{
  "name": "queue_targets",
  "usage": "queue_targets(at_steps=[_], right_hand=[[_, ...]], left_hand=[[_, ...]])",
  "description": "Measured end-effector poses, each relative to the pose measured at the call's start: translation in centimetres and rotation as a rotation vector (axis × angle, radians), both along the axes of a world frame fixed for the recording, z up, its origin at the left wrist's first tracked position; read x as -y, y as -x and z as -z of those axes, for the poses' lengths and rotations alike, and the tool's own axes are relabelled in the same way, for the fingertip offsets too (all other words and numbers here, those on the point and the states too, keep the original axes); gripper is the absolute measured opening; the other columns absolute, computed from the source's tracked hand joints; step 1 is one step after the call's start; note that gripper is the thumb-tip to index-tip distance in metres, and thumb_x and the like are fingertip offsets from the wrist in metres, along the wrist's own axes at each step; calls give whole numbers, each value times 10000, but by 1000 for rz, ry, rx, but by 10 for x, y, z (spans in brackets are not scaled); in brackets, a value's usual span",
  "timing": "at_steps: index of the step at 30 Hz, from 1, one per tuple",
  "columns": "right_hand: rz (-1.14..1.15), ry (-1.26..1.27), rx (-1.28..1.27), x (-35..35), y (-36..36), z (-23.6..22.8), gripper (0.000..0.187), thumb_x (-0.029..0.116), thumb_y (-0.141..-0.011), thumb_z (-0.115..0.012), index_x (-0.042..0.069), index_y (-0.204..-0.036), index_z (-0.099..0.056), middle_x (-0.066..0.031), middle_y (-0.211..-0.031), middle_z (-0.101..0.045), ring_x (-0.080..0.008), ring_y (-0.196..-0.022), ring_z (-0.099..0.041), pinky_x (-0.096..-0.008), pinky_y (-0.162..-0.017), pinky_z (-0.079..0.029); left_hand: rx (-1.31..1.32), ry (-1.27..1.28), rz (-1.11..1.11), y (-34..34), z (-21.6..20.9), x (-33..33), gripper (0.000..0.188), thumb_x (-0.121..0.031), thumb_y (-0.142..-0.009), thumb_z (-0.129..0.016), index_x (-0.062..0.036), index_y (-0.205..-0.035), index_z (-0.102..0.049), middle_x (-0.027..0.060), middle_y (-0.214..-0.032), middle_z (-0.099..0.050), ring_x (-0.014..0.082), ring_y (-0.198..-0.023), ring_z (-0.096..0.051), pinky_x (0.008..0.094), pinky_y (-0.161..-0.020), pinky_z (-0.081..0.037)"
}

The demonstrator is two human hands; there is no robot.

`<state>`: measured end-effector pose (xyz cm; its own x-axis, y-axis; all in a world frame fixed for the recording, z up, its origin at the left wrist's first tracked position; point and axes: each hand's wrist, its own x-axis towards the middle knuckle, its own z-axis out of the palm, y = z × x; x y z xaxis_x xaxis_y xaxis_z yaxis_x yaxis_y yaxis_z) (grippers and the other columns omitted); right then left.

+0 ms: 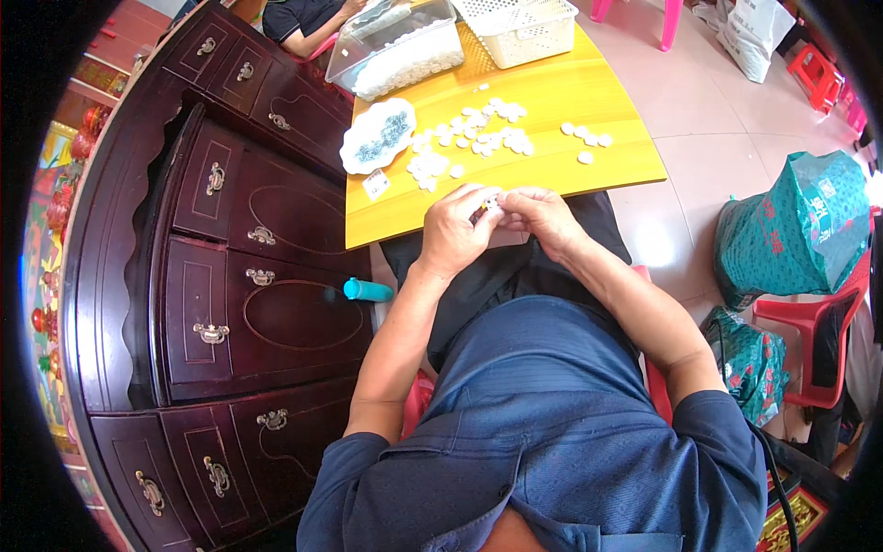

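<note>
My left hand [457, 230] and my right hand [544, 221] meet just off the near edge of the yellow table [607, 110]. Between their fingertips is a small whitish piece [492, 203] with a dark spot; the fingers cover most of it, so its exact kind is hidden. Both hands are closed on it in a pinch. Beyond them, many small round white pieces [478, 120] lie scattered on the wood, with a few more white discs [586, 136] apart on the right. A white scalloped tray [353, 155] at the left holds small dark grey parts.
At the table's back stand a clear bin [342, 69] full of white pieces and a cream basket [533, 46]. A dark wooden cabinet [294, 313] borders the left, with a teal bottle [368, 291] beside it. Teal bags [782, 230] and a red stool [819, 78] are right. Another person [303, 23] sits beyond.
</note>
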<state>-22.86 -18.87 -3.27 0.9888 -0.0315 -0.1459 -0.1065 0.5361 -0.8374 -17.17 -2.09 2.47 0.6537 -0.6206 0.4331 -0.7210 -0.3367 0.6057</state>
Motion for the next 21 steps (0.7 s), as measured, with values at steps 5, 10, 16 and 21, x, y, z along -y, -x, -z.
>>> queue_targets(at_steps=[5,10,16,21], right_hand=[[52,-9,-4,-4,4,-10,161,215,-962,-703,64,-939,-755,-23,-874,-742,-84,-755,-652,-217,-708,-505],[71,-10,33,-2,3,-6,156,194,-954,-709,53,-899,-747,1,-789,-683,-71,-701,-591,-212,-671,-473],[127,17,45,-4,4,-10,155,183,-956,-709,45,-898,-748,7,-781,-660,-70,-696,-566,-215,-663,-461],[141,31,88,0,2,-4,162,197,-958,-715,42,-931,-753,2,-812,-682,-70,-720,-579,-226,-684,-471]], left_hand=[[0,9,2,1,-2,2,214,-78,-854,-739,-22,-1060,-736,137,-983,-739,318,-865,-726,373,-755,-577],[70,20,28,-1,-3,6,191,-13,-881,-734,26,-1067,-727,132,-958,-739,204,-782,-726,302,-693,-566],[100,61,33,-3,-1,10,165,-21,-891,-723,26,-1049,-730,144,-928,-739,235,-793,-729,319,-708,-567],[-17,66,28,-4,0,13,168,-55,-897,-716,-5,-1057,-733,144,-971,-739,285,-840,-734,356,-734,-575]])
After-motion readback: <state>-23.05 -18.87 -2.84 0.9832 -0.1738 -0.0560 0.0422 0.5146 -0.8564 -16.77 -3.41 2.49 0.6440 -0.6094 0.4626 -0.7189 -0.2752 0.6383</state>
